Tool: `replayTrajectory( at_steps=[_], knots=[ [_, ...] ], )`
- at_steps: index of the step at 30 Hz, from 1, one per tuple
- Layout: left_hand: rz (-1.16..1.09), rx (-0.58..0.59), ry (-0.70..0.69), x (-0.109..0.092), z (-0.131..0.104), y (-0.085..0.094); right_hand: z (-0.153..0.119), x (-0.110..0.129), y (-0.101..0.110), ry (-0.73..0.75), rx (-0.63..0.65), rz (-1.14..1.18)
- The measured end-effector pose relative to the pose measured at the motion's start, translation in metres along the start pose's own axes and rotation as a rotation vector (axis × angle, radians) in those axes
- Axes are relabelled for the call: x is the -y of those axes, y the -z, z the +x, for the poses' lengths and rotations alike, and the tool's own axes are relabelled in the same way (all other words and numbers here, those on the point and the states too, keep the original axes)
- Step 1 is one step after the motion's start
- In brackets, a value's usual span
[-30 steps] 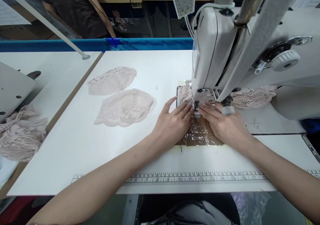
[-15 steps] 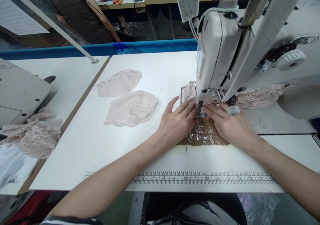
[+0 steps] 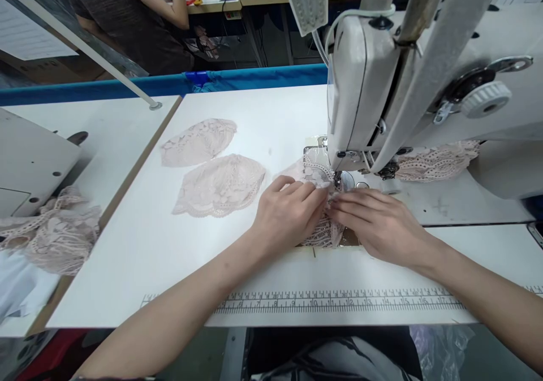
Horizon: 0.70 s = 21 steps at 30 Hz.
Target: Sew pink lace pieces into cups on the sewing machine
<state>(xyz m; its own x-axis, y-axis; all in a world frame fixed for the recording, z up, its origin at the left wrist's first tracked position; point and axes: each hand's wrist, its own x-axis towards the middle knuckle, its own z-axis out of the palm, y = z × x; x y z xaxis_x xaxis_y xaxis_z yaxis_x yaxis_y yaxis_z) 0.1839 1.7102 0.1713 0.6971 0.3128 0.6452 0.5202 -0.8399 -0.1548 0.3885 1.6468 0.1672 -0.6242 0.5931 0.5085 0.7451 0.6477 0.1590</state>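
Observation:
Both my hands are at the needle of a white sewing machine. Curled fingers of my left hand grip pale pink lace fabric, part of which lies flat behind the knuckles. From the other side my right hand pinches the same lace just in front of the presser foot, its fingers pressed together. The lace hangs bunched between the hands over a brown taped patch on the table. Two flat lace cup pieces, one upper and one lower, lie to the left.
More bunched lace rests under the machine arm at right. Another machine stands at far left beside a lace heap. A printed ruler runs along the table's front edge. Beyond the blue cloth edge is another person.
My hands have drawn lace out toward me, and it now covers much of the brown patch. My left fingers have curled from lying flat. The other person's arm has lifted.

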Motion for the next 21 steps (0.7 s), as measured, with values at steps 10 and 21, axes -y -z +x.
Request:
replayTrajectory(
  at_steps=[10,21],
  knots=[
    [-0.223,0.130,-0.043,0.009,-0.004,-0.016,0.000,0.008,-0.002,-0.206,0.105,-0.080],
    [-0.197,0.242,0.000,-0.003,-0.008,-0.012,0.000,-0.001,-0.002,-0.301,0.195,-0.119]
  ],
)
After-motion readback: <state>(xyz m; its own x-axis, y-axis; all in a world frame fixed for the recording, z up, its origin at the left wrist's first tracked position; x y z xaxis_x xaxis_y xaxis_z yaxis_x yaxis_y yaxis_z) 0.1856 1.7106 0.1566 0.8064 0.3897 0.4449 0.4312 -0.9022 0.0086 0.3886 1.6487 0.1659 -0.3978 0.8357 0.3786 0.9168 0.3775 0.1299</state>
